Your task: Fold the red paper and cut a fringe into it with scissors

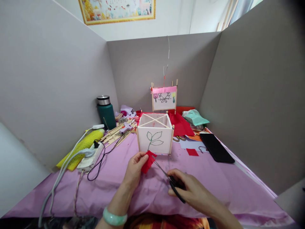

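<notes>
My left hand [137,167] pinches a small piece of red paper or cloth [148,163] by its left side, fingers closed. In my right hand [183,184] is a pair of black-handled scissors [175,185], their blades pointing up and left to the edge of the red piece. Whether the blades are parted there is too small to tell. Just beyond both hands stands a white box-shaped lantern [156,140] with a wooden frame, crossed sticks on top and a green leaf drawing on its front. A flat red square [192,152] lies right of it.
A green bottle [106,113], thin sticks [114,135], a lilac glue gun [125,128] and a power strip [91,158] with cables sit left. A black phone [216,148] and red cloth [180,124] lie right. Behind hangs a smaller decorated lantern [164,100]. Grey panels [147,70] enclose the table.
</notes>
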`<state>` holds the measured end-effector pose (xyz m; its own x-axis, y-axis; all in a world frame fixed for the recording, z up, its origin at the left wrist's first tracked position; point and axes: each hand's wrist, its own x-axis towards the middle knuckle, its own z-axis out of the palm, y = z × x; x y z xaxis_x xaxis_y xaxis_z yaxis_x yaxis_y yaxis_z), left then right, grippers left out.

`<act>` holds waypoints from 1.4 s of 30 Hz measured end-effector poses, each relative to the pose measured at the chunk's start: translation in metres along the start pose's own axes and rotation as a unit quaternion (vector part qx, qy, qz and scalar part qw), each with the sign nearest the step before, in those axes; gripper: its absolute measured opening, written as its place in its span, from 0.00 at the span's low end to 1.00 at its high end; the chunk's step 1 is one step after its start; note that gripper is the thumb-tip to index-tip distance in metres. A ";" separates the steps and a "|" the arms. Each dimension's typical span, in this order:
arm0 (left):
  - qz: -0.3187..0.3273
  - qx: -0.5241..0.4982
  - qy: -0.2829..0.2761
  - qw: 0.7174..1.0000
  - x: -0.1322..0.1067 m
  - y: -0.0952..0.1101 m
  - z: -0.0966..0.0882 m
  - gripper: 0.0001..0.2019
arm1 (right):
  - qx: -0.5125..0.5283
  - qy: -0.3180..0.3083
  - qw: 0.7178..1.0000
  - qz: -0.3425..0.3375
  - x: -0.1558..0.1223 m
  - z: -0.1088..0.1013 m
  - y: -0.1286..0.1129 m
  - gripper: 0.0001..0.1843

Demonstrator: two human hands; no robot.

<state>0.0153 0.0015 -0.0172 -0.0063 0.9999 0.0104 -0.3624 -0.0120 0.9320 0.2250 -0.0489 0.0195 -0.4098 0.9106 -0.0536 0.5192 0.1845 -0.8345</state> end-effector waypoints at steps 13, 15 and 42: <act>-0.002 0.041 -0.017 0.999 -0.001 -0.001 0.002 0.14 | -0.030 0.017 0.999 -0.007 0.005 0.003 0.003 0.11; -0.005 0.041 -0.018 0.999 -0.002 -0.001 0.002 0.14 | -0.028 0.017 0.999 -0.006 0.005 0.003 0.003 0.11; 0.001 0.036 -0.010 0.999 -0.001 0.000 0.001 0.12 | 0.115 0.054 0.992 -0.021 0.003 0.006 0.016 0.14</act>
<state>0.0166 0.0003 -0.0169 0.0126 0.9998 0.0181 -0.2945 -0.0136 0.9556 0.2275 -0.0453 0.0031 -0.3378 0.9406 0.0336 0.3126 0.1458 -0.9386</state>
